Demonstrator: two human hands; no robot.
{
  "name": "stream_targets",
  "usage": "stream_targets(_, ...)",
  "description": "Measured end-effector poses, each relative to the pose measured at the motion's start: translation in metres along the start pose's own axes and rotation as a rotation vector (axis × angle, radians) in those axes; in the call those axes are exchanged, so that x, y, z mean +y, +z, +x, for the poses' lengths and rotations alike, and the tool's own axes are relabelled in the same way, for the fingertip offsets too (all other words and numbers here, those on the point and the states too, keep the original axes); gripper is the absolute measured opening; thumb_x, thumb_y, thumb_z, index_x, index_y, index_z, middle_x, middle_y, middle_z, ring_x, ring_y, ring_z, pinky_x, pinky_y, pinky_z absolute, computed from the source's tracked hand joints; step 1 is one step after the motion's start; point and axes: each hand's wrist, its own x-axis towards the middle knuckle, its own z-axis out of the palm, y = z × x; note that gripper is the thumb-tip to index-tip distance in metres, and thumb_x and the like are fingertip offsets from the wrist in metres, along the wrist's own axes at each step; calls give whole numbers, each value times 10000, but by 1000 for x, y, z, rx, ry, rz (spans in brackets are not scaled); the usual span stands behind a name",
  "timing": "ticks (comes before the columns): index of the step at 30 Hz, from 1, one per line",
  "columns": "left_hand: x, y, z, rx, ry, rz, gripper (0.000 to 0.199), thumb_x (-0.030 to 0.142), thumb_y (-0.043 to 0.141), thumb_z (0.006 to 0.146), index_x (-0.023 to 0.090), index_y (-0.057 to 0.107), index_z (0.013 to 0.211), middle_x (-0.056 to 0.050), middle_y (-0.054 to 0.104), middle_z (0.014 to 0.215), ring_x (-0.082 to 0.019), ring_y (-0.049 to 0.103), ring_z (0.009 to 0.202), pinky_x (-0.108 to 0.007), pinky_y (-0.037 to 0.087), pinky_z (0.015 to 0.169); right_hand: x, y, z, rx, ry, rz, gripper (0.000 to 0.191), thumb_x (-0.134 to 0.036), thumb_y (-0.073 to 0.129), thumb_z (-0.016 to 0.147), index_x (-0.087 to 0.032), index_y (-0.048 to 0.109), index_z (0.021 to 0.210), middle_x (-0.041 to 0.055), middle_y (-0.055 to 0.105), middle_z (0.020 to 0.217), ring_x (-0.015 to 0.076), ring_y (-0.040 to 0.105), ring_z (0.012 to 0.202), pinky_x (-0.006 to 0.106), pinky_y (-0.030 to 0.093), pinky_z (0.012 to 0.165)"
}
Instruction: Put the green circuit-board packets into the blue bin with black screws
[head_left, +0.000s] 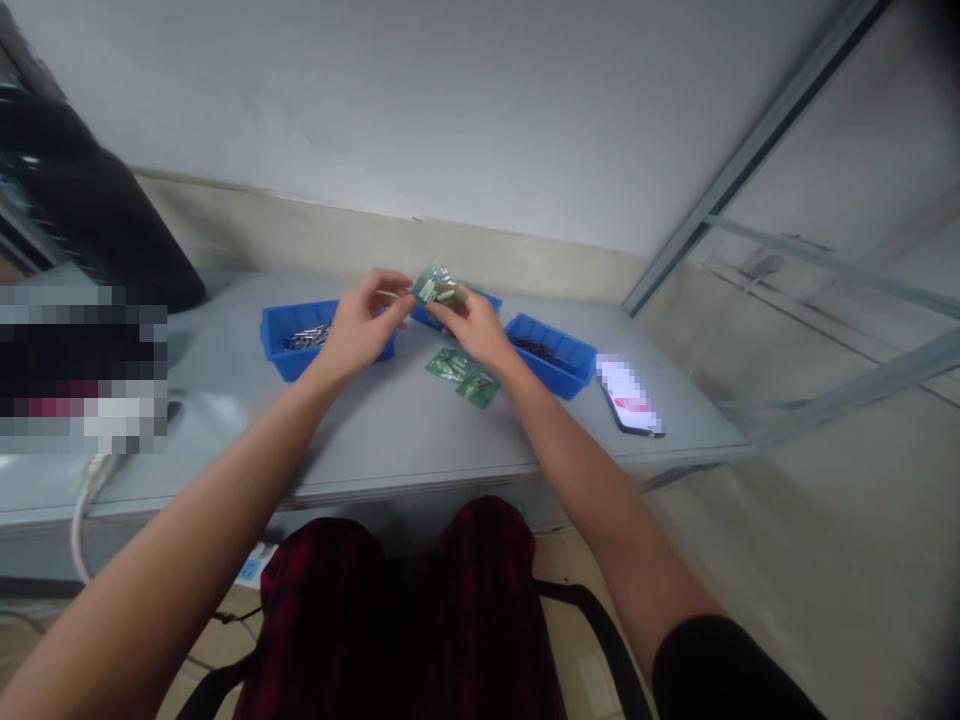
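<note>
My right hand (469, 318) is closed on a small clear and green packet (435, 287) with pale pieces inside. At the packet's left edge is my left hand (371, 315), its fingers curled and the fingertips close to the plastic; whether they pinch it is too small to tell. Below my right hand, two more green packets (450, 365) lie on the grey table (405, 440). A blue bin (277, 335) of shiny metal pieces stands on the left, partly behind my left hand. Another blue bin (574, 378) holds dark pieces on the right. A third blue bin is mostly hidden behind the packet.
A phone (637, 415) with a lit screen lies at the table's right. Far left are a large black object (105, 210), a blurred-out area and a white cable (77, 530). A wall runs behind the table; a metal frame (750, 135) rises at the right.
</note>
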Motion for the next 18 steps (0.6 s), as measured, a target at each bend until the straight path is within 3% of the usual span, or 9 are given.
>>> stream_targets(3,-5,-1,1,4,10,50,460,413,729,787,207,638,1188,-96,684,1145,-192,673,867,-301,555,719,-1,-2,0,-84,-24,42,252,-400,602,872,-198,640,1019,39,680,957,196,633,939,339,523,859)
stream_targets(6,-10,-2,3,-43,17,65,347,400,722,788,187,687,1059,-77,721,1001,-199,672,873,-314,550,775,1,0,-1,-132,-39,32,236,-380,605,865,-193,643,1004,40,689,981,189,633,941,335,512,879)
stream_targets(11,-16,-3,5,64,-4,69,249,362,773,727,180,680,869,-27,692,768,-157,649,720,-276,537,693,3,1,0,-10,-36,-69,190,-379,598,885,-202,642,939,21,666,880,168,618,846,330,504,849)
stream_targets(14,-16,-2,6,62,-27,19,248,358,789,695,172,652,786,-7,645,674,-131,600,608,-251,498,587,2,-1,1,42,-63,-182,239,-379,535,929,-200,623,799,4,591,753,159,574,765,319,489,795)
stream_targets(18,-10,-1,5,58,-38,-13,251,355,790,674,164,637,731,0,616,619,-123,568,572,-249,467,557,2,-3,3,96,-122,-316,318,-390,519,945,-200,599,703,13,561,766,150,552,784,294,464,794)
